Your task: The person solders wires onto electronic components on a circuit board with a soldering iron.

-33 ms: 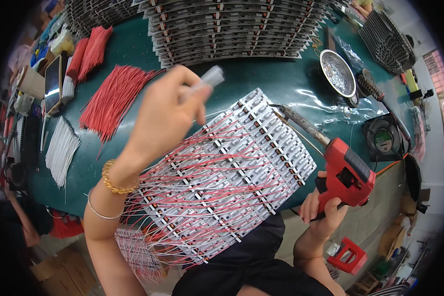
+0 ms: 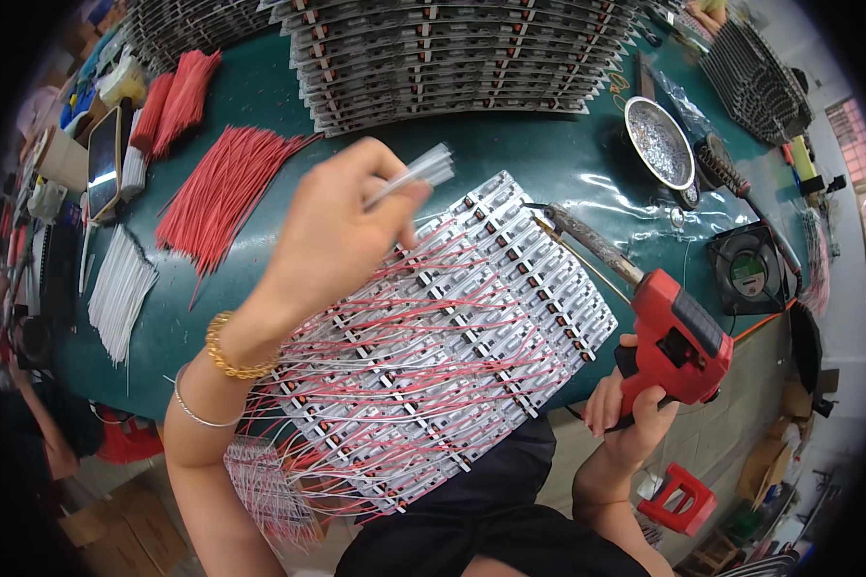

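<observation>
A panel of boards [image 2: 556, 288], partly hidden under wires [image 2: 394, 380], lies between your right hand [image 2: 627, 409], gripping a red soldering gun [image 2: 669, 346], and your left hand [image 2: 337, 226], pinching white strands [image 2: 433, 167] whose lower ends your fingers conceal.

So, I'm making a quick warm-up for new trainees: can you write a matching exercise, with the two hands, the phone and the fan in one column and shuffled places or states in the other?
Column one
1. Left hand
2. Right hand
3. Phone
4. Fan

Column two
A. Closed around a red soldering gun
B. At the right side of the green table
C. Gripping a bunch of white strands
D. To the left of the spread red wires

Right pairs: 1-C, 2-A, 3-D, 4-B
</observation>
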The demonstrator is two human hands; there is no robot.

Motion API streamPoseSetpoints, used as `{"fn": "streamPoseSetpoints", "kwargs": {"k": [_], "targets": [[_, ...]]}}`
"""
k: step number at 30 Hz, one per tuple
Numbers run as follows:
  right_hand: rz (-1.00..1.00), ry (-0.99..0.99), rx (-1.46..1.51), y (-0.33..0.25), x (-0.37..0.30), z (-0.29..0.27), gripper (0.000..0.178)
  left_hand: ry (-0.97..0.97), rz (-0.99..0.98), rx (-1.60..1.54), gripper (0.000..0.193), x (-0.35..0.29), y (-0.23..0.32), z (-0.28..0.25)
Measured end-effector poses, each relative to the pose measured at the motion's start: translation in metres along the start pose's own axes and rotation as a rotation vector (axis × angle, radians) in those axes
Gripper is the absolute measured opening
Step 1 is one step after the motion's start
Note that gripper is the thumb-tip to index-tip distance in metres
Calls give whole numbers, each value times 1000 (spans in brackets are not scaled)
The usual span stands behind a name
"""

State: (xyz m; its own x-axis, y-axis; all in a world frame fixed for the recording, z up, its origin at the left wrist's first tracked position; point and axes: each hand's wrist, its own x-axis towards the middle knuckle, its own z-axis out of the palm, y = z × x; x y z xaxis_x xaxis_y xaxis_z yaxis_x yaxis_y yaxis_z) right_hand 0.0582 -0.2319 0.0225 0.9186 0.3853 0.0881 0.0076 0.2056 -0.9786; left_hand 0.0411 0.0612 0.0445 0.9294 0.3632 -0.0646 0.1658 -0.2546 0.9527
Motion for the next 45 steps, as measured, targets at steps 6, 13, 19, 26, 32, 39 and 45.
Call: {"fn": "streamPoseSetpoints", "kwargs": {"k": [6,13,19,26,32,39,45], "targets": [[13,-29,-64,3,-4,6,70,121,164,358,22,2,-25,24],[123,-43,-132,5,-1,13,75,105,80,339,22,0,-34,28],[161,4,-166,9,0,14,70,119,118,378,21,0,-34,33],[195,-49,-206,10,0,10,65,135,152,421,20,-2,-37,33],[107,9,-153,6,-1,11,69,148,155,425,21,-2,-37,35],[106,7,-141,12,-6,9,74,154,197,439,19,-4,-36,35],[97,28,-126,4,-6,10,76,109,221,296,19,-10,-24,34]]}}
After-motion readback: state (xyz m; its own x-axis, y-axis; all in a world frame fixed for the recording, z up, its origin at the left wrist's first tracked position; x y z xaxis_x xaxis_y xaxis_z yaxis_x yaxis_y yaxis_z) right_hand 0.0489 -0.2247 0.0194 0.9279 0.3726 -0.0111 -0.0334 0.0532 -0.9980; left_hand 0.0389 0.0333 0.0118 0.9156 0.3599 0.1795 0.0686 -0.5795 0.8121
